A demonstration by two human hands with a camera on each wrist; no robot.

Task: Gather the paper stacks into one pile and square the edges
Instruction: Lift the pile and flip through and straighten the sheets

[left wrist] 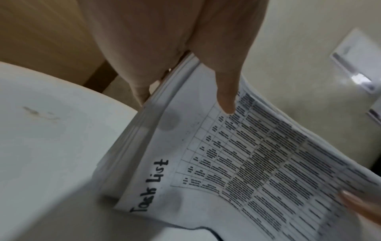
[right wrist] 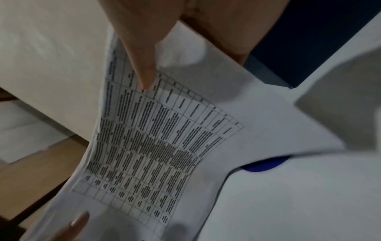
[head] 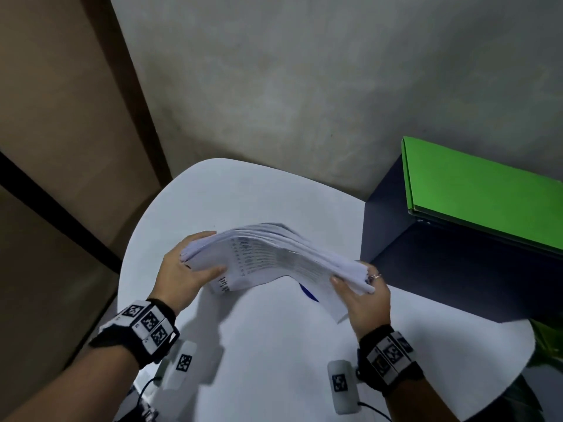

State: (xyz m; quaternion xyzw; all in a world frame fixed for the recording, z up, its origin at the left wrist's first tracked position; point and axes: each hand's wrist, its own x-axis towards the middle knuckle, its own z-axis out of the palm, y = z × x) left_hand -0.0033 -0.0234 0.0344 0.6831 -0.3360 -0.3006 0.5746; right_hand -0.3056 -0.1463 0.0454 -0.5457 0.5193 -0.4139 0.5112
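One thick pile of white printed sheets (head: 274, 257) is lifted above the white table (head: 274, 360), arched upward in the middle. The near sheet (left wrist: 237, 154) carries a printed table and the handwritten words "Task List". My left hand (head: 185, 272) grips the pile's left end, thumb on the near face and fingers behind. At the pile's right end my right hand (head: 362, 296) grips it the same way, thumb (right wrist: 142, 62) lying on the printed sheet (right wrist: 154, 138). The sheet edges are fanned and uneven along the top.
A dark blue box (head: 441, 263) with a green folder (head: 481, 190) on top stands at the right of the table, close to my right hand. A small blue object (head: 307, 292) lies on the table under the pile. A grey wall rises behind the table.
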